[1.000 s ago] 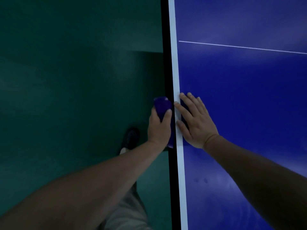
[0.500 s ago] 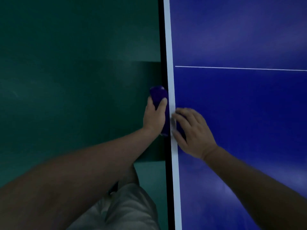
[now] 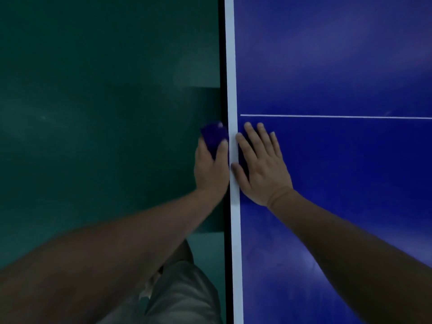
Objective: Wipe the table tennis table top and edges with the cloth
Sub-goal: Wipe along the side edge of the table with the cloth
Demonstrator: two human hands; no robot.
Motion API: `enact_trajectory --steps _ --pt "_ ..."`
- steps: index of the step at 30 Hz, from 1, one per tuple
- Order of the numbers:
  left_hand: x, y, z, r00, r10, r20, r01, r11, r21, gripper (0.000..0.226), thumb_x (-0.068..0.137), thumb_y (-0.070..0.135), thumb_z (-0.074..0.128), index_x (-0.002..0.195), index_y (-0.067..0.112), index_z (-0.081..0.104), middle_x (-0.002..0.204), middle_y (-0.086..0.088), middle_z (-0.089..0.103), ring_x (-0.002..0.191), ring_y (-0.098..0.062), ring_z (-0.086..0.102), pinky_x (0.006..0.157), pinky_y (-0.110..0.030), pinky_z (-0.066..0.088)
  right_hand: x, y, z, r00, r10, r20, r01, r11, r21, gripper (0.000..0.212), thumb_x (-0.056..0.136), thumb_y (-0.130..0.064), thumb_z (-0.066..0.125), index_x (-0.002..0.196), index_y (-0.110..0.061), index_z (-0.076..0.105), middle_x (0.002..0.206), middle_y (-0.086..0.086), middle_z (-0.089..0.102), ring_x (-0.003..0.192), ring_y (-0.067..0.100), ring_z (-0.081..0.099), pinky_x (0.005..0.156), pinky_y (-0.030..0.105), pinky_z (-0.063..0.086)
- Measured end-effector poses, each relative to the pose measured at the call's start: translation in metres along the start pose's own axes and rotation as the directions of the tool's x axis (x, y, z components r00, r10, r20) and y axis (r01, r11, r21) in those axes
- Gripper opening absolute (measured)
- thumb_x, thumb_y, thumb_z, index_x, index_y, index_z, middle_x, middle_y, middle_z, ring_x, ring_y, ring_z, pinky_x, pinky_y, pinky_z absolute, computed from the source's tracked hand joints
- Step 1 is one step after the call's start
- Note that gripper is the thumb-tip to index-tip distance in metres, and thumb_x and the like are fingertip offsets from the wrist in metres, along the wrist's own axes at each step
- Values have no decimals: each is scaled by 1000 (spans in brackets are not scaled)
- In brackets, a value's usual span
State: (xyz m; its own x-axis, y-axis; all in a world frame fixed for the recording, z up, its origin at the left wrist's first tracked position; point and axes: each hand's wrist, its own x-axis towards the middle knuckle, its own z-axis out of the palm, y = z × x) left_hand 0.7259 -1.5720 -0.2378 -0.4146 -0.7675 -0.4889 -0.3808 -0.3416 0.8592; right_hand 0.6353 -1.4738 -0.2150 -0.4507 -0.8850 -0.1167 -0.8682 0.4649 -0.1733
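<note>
While left hand (image 3: 211, 163) clamps purple cloth (image 3: 214, 139) against table edge (image 3: 222, 66), right hand (image 3: 261, 164) lies flat on top; loose grip, cloth could drop.

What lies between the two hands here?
In the head view, only the table's white edge stripe separates the left hand, gripping the cloth, from the right hand.

Blue table (image 3: 339, 66) with white edge stripe (image 3: 230, 54); right hand (image 3: 261, 164) flat on it.
</note>
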Motion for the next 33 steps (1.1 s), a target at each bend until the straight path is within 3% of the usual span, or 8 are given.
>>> enact_trajectory --steps 3,7,13,19,22,25,30,33 --pt "-21 -11 -9 997 -35 67 37 999 -23 26 84 54 50 110 57 49 112 13 66 103 -6 62 97 -36 47 0 1 -1 1000 1 -10 -1 1000 -8 65 101 -48 33 155 -12 32 165 10 18 154 30 8 124 50 7" --pt "32 13 2 999 -22 38 23 1000 -4 24 87 45 52 110 44 49 101 17 63 92 -3 61 94 -37 48 0 1 0 1000 -3 -21 3 1000 7 64 101 -48 34 153 -11 34 164 11 20 153 30 10 124 51 8" --pt "63 34 13 999 46 10 -46 999 -6 22 86 49 50 107 41 49 107 5 67 96 -13 63 92 -41 48 0 0 -2 1000 2 -22 -1 999 44 64 100 -49 36 152 -12 36 163 10 23 153 30 13 124 50 10" --pt "87 56 12 992 86 94 -89 996 31 18 89 45 51 106 43 46 104 5 64 90 -11 61 79 -31 46 52 16 -29 981 -45 -190 79 980 180 36 99 -33 52 118 -4 65 136 15 56 130 33 49 115 40 32" --pt "125 88 22 994 74 77 -77 996 36 20 94 43 50 113 40 46 101 12 64 89 -3 60 74 -27 43 103 30 -41 982 -43 -184 67 990 122 39 102 -29 49 128 -2 60 149 19 45 144 37 33 121 46 24" --pt "121 79 23 995 81 62 -83 996 21 30 93 44 51 121 36 50 109 5 65 93 -9 62 81 -31 45 155 46 -47 995 -45 -87 50 997 55 49 104 -34 39 141 -4 50 159 16 32 151 35 17 124 46 14" --pt "102 58 15 987 64 146 -59 998 -35 21 84 54 51 101 65 47 110 4 66 97 -13 64 91 -41 51 209 69 -51 998 -64 0 64 997 48 53 106 -35 38 149 -4 39 162 12 25 153 31 13 125 43 10" --pt "151 82 27 993 39 112 -38 999 -11 29 85 52 49 113 46 50 107 4 67 94 -14 64 86 -37 50 218 75 -50 994 -109 1 109 994 26 55 104 -35 42 149 -3 39 161 13 28 151 32 17 124 46 14"
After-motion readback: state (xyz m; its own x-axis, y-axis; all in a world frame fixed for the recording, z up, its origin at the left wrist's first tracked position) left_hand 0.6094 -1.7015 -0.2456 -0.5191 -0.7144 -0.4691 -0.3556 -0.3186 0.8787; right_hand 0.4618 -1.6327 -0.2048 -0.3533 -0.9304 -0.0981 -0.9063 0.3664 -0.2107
